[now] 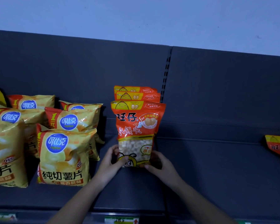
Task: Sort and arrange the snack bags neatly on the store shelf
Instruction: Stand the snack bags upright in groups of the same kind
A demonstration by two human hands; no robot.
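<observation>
Front orange bag (136, 126) is standing upright mid-shelf (200, 167), with two more orange bags (132, 96) lined up right behind it. Left hand (110, 160) and right hand (158, 165) each have their fingers (124, 159) curled round a bottom corner, gripping it. Yellow chip bags (63, 156) sit in rows off to the left, and another orange bag (278, 146) lies tilted at the far right edge, well apart.

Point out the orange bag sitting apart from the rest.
The orange bag at the far right of the shelf. It sits alone; the other three stand in one row, the front bag held by left hand and right hand.
</observation>
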